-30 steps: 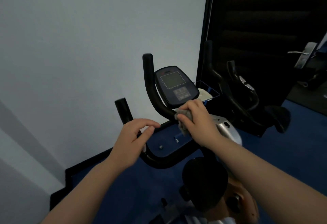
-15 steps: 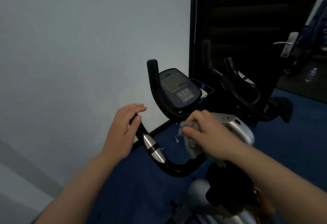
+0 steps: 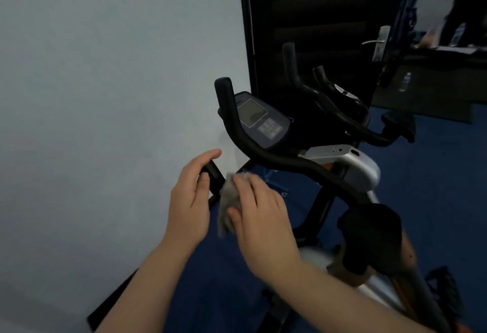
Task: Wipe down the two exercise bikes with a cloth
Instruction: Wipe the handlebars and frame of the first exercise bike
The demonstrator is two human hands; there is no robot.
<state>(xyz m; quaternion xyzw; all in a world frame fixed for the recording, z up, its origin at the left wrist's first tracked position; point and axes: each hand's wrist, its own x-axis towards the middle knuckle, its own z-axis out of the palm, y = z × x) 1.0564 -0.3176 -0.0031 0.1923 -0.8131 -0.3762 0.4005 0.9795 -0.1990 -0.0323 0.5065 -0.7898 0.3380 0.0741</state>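
Head view: near bike (image 3: pixel 340 164) sits tight vs the wall (image 3: pixel 105 95) on its L; blue floor (image 3: pixel 434 188) open to its R. 2nd bike (image 3: pixel 342 106) just behind it, by the dark door. My L hand (image 3: pixel 191 198) curls round the bike's L handlebar grip (image 3: pixel 212 174). My R hand (image 3: pixel 259 216) grips the grey cloth (image 3: pixel 229 201), pressed on that grip just below my L hand.

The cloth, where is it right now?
The grey cloth is low in the head view, held by the right hand against the left handlebar, beside the left hand.
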